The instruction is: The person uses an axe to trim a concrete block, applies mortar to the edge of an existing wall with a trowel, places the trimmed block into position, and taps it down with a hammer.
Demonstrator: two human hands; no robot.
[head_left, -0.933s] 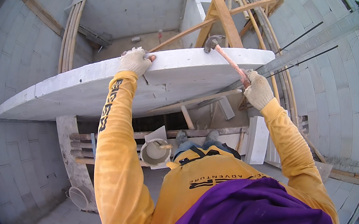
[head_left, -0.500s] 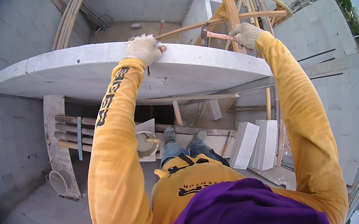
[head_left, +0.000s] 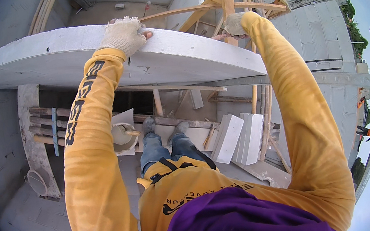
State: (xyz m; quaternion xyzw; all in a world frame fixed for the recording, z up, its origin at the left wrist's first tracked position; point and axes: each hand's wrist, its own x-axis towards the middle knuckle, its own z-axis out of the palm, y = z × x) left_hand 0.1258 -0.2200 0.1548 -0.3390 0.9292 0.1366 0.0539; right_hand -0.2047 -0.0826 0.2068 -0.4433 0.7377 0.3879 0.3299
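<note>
A pale block wall point(head_left: 65, 40) runs across in front of me, its white top bowed by the lens. My left hand point(head_left: 122, 37), in a knitted glove, is closed over the wall's top edge, thumb toward the right. A small dark mark shows on the wall's near face below that hand. My right hand point(head_left: 236, 25), also gloved, is wrapped round the handle of a hammer point(head_left: 220, 37) above the far side of the wall's right part. The hammer's head is hidden from view.
Wooden timbers point(head_left: 227, 3) stand beyond the wall at right. Below lie a round bucket point(head_left: 124, 137), white blocks point(head_left: 228, 137), bamboo poles point(head_left: 44, 121) and a plank point(head_left: 35, 146). I stand on a narrow board by a dark gap. A person point(head_left: 366, 131) is far off right.
The hammer has swung down, and its head, seen before, is now out of sight. My left hand stays on the wall top. The whole view has shifted, moving the scene left and up.
</note>
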